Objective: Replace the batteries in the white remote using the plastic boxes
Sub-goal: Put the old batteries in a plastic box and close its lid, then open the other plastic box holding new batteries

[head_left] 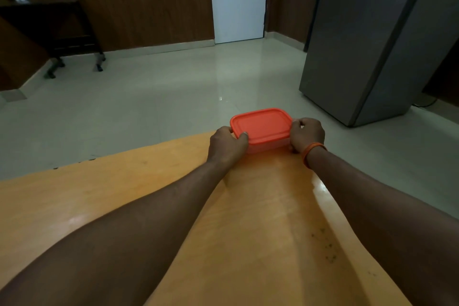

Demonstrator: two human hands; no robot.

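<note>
A clear plastic box with an orange lid [262,125] stands at the far edge of the orange-brown table [154,196]. My left hand [227,143] grips its left end, thumb on the lid's rim. Around the right end my right hand [306,134] is closed; an orange band circles that wrist. The lid sits shut on the box. What is inside is hidden. No white remote and no batteries are in view.
Beyond the table lies a pale tiled floor. A grey refrigerator [367,40] stands at the right, a white door [238,0] at the back, and a dark wooden stand [67,30] at the far left.
</note>
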